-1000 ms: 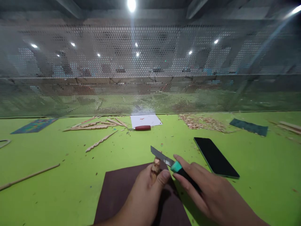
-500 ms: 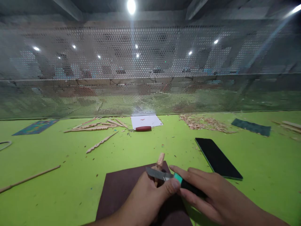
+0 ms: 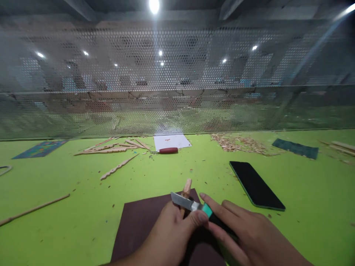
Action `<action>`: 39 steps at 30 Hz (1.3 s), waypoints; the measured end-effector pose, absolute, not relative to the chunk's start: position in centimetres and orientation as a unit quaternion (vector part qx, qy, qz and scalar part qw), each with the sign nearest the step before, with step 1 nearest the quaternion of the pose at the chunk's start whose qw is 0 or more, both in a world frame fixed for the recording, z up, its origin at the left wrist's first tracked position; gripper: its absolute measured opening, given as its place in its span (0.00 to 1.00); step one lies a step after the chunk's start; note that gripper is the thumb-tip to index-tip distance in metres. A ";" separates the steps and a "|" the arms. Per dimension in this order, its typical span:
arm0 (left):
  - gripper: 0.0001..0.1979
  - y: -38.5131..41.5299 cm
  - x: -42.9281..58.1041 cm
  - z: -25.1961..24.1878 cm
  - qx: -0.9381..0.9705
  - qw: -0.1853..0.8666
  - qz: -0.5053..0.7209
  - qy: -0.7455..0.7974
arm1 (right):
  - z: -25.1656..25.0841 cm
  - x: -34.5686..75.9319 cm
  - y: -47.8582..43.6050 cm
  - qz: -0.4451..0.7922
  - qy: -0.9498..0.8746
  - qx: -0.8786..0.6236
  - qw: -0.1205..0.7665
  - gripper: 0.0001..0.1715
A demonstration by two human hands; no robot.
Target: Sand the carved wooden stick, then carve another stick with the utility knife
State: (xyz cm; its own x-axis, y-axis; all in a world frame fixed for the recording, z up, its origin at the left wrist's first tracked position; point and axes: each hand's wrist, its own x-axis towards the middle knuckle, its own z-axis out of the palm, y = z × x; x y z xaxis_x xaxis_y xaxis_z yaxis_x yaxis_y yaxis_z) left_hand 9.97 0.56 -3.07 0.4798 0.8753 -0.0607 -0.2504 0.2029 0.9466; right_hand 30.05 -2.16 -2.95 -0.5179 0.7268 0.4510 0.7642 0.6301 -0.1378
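Note:
My left hand (image 3: pixel 173 231) is closed around a small piece of wood (image 3: pixel 187 186), whose pale, roughly cut end sticks up past the fingers. Closed on the black and green handle of a carving knife (image 3: pixel 181 200) is my right hand (image 3: pixel 244 229). The blade lies slantwise across the wood, its tip to the left. My left thumb presses near the blade's base, beside the green collar. Beneath both hands is a dark brown board (image 3: pixel 135 221); the lower part of the wood is hidden by my left hand.
On the green table (image 3: pixel 69 229), a black phone (image 3: pixel 256 184) lies to the right. Wood shavings (image 3: pixel 241 144), white paper (image 3: pixel 172 142) and a red-handled tool (image 3: pixel 168 150) are farther back. Carved wooden strips (image 3: pixel 119 167) and a thin stick (image 3: pixel 36 208) lie left. A perforated metal screen (image 3: pixel 177 81) stands behind.
The knife and both hands have shifted slightly left. The blade has tilted a little, showing more of its flat side, and still crosses the wood.

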 end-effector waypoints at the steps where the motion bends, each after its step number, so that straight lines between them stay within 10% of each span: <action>1: 0.33 0.5 9.9 -3.1 0.496 0.701 0.396 0.324 | -3.1 30.0 -2.3 -0.042 -0.868 -0.432 0.240 0.26; 7: 0.21 0.6 9.9 -3.4 0.519 0.669 0.398 0.354 | -3.5 29.7 -2.8 -0.052 -0.852 -0.453 0.257 0.25; 39: 0.22 1.0 9.7 -3.1 0.464 0.776 0.342 0.257 | -1.7 31.6 -0.8 0.101 -0.875 -0.409 0.238 0.25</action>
